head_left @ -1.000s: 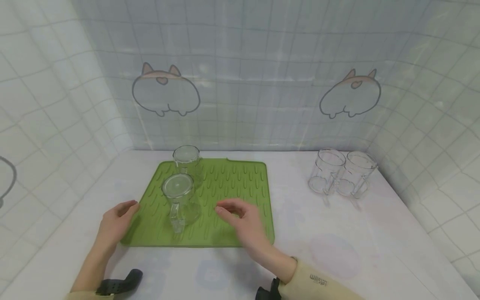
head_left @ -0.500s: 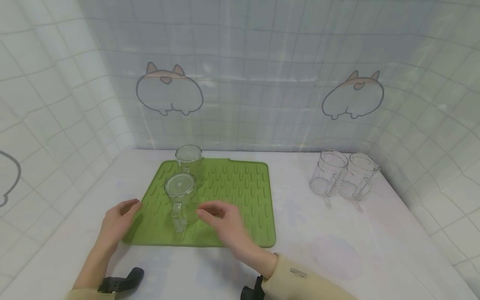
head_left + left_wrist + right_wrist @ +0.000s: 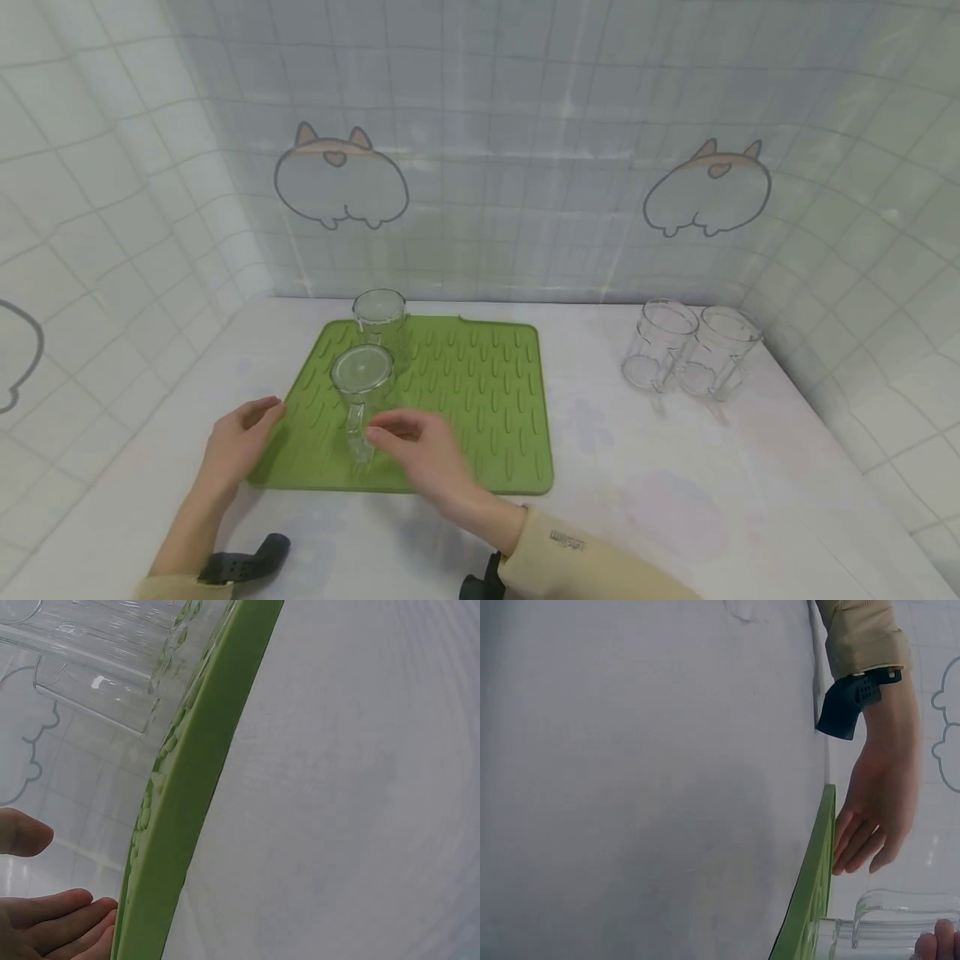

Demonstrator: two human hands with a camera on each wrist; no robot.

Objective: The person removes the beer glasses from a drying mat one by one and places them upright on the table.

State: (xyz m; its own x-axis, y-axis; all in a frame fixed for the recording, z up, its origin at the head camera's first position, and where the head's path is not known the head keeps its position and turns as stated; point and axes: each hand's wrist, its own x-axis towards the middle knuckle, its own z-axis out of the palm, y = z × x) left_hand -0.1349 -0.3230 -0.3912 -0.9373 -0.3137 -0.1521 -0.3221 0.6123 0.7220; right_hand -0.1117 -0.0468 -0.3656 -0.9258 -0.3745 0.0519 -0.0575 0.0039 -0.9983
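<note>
A clear glass mug (image 3: pixel 362 368) stands upside down on the green drying mat (image 3: pixel 480 375), its handle toward me. My right hand (image 3: pixel 431 458) is at that handle, thumb and fingertips near its right side; in the right wrist view the fingertips (image 3: pixel 939 946) overlap the mug (image 3: pixel 881 904). Whether they touch it, I cannot tell. Behind it on the mat is another inverted glass mug (image 3: pixel 380 308). My left hand (image 3: pixel 243 437) rests at the mat's left edge; in the left wrist view its fingers (image 3: pixel 56 922) are fairly straight, the thumb apart from them.
Two more glass mugs (image 3: pixel 660 342) stand close together, mouths up, on the white table (image 3: pixel 600 467) at the back right. White grid-patterned walls (image 3: pixel 517 183) with cartoon drawings close off the back and both sides.
My right hand has moved left across the mat to the front mug's handle. My left hand stays at the mat's edge, and the mugs stand where they were.
</note>
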